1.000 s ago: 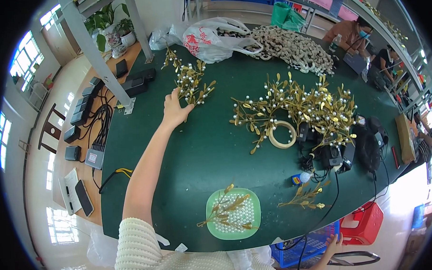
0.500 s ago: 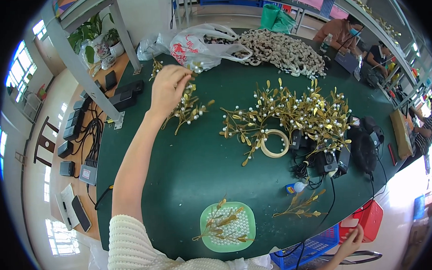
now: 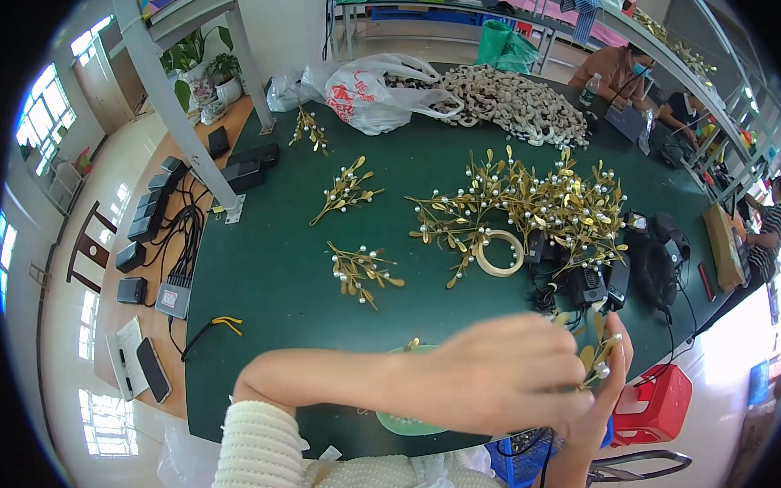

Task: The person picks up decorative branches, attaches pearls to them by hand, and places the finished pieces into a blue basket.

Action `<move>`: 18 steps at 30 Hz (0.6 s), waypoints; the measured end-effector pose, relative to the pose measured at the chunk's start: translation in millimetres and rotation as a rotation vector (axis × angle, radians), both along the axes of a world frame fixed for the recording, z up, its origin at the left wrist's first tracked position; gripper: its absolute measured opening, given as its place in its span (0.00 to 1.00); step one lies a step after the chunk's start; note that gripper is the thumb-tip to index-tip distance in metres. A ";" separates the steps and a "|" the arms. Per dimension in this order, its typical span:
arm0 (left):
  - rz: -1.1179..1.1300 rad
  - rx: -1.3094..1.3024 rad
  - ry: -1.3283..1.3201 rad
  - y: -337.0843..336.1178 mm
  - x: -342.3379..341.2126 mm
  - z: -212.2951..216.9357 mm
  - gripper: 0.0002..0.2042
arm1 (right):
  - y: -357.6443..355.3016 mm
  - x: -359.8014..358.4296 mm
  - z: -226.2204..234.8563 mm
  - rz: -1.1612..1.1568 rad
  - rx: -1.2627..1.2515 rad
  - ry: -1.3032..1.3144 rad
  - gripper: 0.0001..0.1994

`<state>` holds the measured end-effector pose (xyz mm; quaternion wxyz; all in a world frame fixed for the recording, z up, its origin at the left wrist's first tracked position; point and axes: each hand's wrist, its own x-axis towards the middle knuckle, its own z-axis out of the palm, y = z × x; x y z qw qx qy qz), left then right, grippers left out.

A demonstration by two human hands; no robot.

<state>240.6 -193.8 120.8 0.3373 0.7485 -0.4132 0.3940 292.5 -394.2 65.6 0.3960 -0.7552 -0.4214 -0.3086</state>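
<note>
Green plastic dish (image 3: 414,431) of beads (image 3: 403,419) sits at six o'clock, partly behind the left forearm (image 3: 326,380); at four, a gold sprig (image 3: 587,358) stands between the curled left hand (image 3: 502,369) and the right hand (image 3: 609,391), one finger (image 3: 618,344) raised, and which grips it cannot be told. Farther on the dark-green table (image 3: 280,291), a tape roll (image 3: 500,273) lies at three beside heaped sprigs (image 3: 570,208), with two loose sprigs (image 3: 347,192) at eleven and a white bag (image 3: 377,102) at twelve.

Craft assembly workshop

Broad green table (image 3: 271,265) spread with gold, pearl-beaded sprigs (image 3: 570,199); heap of pale pieces (image 3: 519,109) at far edge. Metal post (image 3: 177,105) rising alongside. Seated person (image 3: 604,69) bent over work, right. Red plastic stool (image 3: 658,407), blue crate (image 3: 514,469).
</note>
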 end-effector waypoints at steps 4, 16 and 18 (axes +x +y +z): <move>-0.155 -0.058 0.120 -37.2 -2.8 -10.4 0.14 | -20.0 -9.0 1.6 -0.005 0.092 0.082 0.28; 0.765 0.010 0.683 104.3 -5.3 -66.1 0.21 | -269.0 -27.9 -101.8 -0.810 0.570 0.321 0.28; 0.935 0.154 0.829 142.2 -16.4 -91.8 0.23 | -315.7 -26.3 -153.0 -0.905 0.601 0.398 0.24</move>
